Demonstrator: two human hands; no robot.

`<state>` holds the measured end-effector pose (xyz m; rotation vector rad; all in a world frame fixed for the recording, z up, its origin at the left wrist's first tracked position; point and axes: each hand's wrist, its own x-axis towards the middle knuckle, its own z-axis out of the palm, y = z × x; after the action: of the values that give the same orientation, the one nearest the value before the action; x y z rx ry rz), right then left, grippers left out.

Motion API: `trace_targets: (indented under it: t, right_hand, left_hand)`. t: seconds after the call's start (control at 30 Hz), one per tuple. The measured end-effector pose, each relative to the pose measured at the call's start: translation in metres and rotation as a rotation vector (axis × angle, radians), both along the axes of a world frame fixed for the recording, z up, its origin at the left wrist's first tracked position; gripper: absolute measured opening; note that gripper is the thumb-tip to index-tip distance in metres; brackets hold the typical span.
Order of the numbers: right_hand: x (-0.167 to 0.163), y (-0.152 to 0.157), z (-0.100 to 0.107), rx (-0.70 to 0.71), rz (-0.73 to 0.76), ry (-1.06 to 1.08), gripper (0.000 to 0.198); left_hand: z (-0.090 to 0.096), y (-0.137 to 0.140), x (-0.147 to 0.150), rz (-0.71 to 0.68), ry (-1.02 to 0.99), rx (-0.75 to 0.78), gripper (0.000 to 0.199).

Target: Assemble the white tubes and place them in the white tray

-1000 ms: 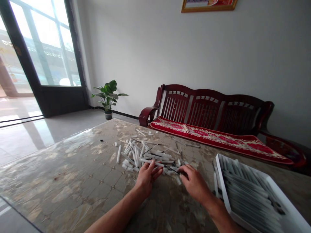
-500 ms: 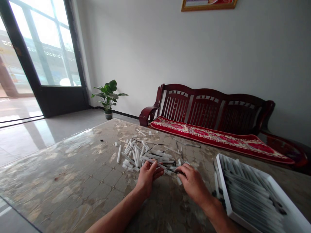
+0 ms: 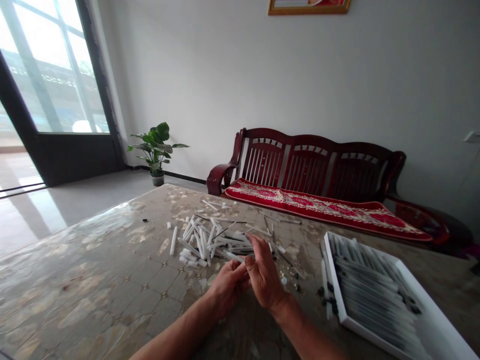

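Observation:
My left hand [image 3: 229, 284] is closed around a slim white pen barrel [image 3: 234, 257], whose upper end sticks out past the thumb. Pressed up against it, my right hand [image 3: 265, 272] has its fingers stretched out and its palm at the left fingertips. The barrel's lower end is hidden between the hands. Just beyond them lies a loose pile of white pen barrels [image 3: 202, 242], mixed with thin dark refills [image 3: 240, 246] and short white caps [image 3: 189, 260].
At the right, a white box [image 3: 335, 295] holds rows of pens [image 3: 375, 285], with a few more pens [image 3: 324, 275] along its left side. Small parts [image 3: 285, 281] lie right of my hands on the patterned table [image 3: 123, 295]. Behind stand a wooden bench [image 3: 285, 165] and a potted plant [image 3: 155, 150].
My right hand has moved left from the barrel's dark far end to meet my left hand, and its fingers have straightened. The camera has turned slightly to the right.

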<state>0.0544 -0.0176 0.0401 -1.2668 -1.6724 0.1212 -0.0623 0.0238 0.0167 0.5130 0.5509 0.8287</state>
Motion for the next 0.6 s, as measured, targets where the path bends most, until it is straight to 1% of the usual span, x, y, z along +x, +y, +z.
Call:
trace_targets:
  t: [0.07,0.13,0.2,0.23,0.3,0.37,0.4,0.5,0.6]
  right_hand:
    - [-0.002,0.005,0.001,-0.024,0.018,0.073,0.053]
    - [0.005,0.008,0.005,-0.074,0.008,0.129,0.048]
    - [0.024,0.009,0.013,-0.190,-0.039,0.112,0.039]
    - [0.038,0.006,0.019,-0.283,-0.082,0.059,0.032]
    - [0.069,-0.004,0.030,-0.491,-0.193,-0.157,0.022]
    - [0.101,-0.020,0.040,-0.647,-0.363,-0.425,0.019]
    - [0.114,-0.029,0.044,-0.708,-0.441,-0.521,0.019]
    - [0.139,-0.055,0.048,-0.841,-0.564,-0.670,0.022]
    - [0.143,-0.069,0.043,-0.913,-0.591,-0.718,0.026]
  left_hand:
    - [0.002,0.002,-0.001,-0.002,0.016,-0.013,0.012]
    - [0.007,0.004,-0.002,0.022,0.049,-0.045,0.009]
    - [0.010,0.007,-0.004,0.057,0.079,-0.067,0.012]
    - [0.012,0.008,-0.005,0.072,0.088,-0.073,0.013]
    - [0.013,0.009,-0.005,0.091,0.096,-0.081,0.014]
    - [0.013,0.009,-0.004,0.093,0.100,-0.093,0.014]
    - [0.013,0.009,-0.003,0.092,0.102,-0.097,0.014]
    - [0.012,0.008,0.000,0.088,0.110,-0.098,0.015]
    - [0.013,0.007,0.001,0.089,0.124,-0.097,0.016]
